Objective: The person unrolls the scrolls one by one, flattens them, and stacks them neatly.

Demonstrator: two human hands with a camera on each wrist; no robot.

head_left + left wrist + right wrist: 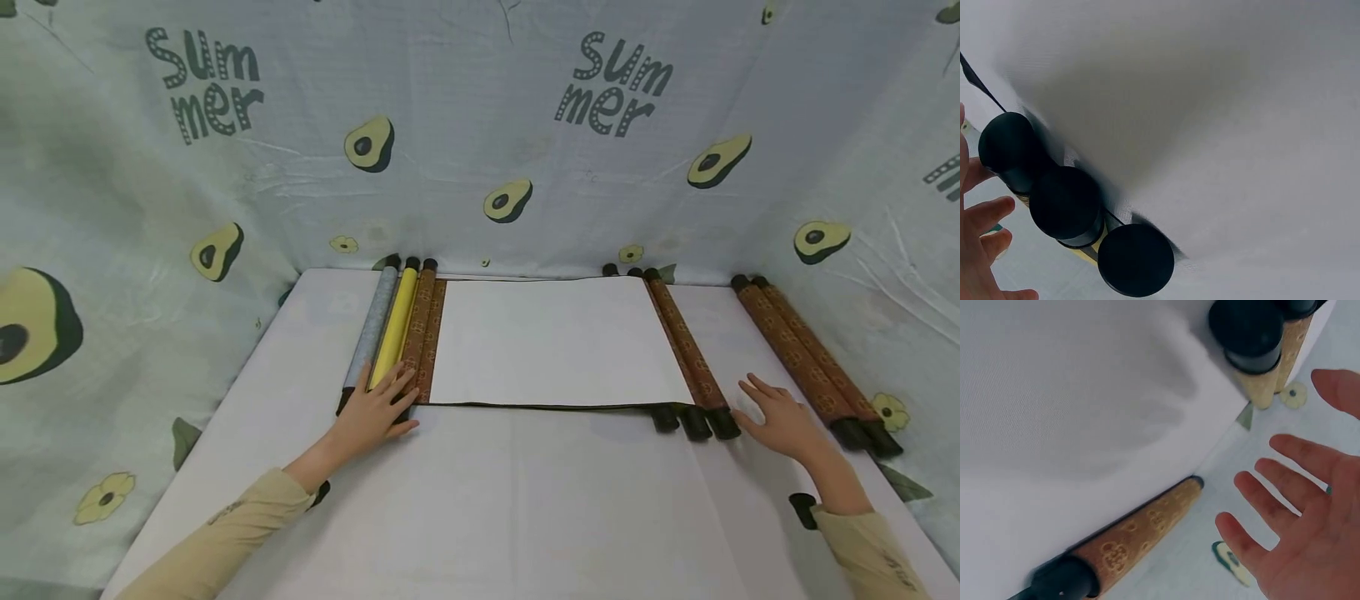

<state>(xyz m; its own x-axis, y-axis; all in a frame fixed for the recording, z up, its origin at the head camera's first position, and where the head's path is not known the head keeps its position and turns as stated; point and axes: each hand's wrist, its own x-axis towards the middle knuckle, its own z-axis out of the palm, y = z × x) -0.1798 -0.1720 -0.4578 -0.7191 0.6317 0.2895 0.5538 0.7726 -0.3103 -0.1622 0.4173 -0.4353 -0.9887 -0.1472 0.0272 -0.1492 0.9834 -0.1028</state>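
Note:
A white sheet (558, 337) lies spread between brown flower-patterned rollers, like a partly unrolled scroll. My left hand (375, 412), fingers spread, lies over the near ends of the rolls on its left side: a grey-blue roll (371, 329), a yellow roll (396, 333) and a brown roll (417, 321). Their black end caps (1066, 203) stand beside the fingers in the left wrist view. Between the brown roller (686, 342) on the sheet's right and the far-right rolls, my right hand (783, 421) holds nothing. Its fingers (1272, 503) are spread in the right wrist view.
Two brown patterned rolls (795, 350) with black caps lie along the right side of the white table (517, 508). More black caps (664, 418) stick out under the sheet's near right corner. Avocado-printed cloth (442, 108) hangs behind and at both sides.

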